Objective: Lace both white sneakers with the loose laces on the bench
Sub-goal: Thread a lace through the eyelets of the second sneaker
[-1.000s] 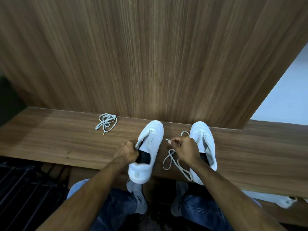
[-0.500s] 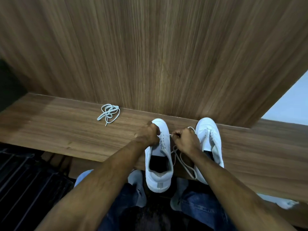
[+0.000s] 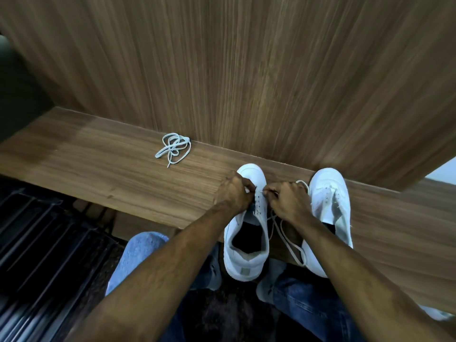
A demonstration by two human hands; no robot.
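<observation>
Now that you have turned the left shoe [image 3: 246,230] straight, with its toe at the wall and its heel hanging off the bench [image 3: 111,178] toward you, the eyelets face up and lacing can start. A second ago it lay tilted, and your left hand [image 3: 234,193] held its side. That hand has moved up and now curls round the front of the shoe, by the first holes. Your right hand [image 3: 288,201] has moved in too; it pinches the tip of a lace [image 3: 286,235] just beside those holes. The rest of that lace hangs in loops between the two shoes, low in the middle of the frame. I think the tip is about to go into the first hole, but I cannot tell if it is in yet.

The right shoe [image 3: 330,206] stands next to it, to the right, and no lace shows in its holes. The other lace [image 3: 174,148] lies in a small bunch on the bench, up and to the left, well apart from the shoes. So most of the job is still to do.
</observation>
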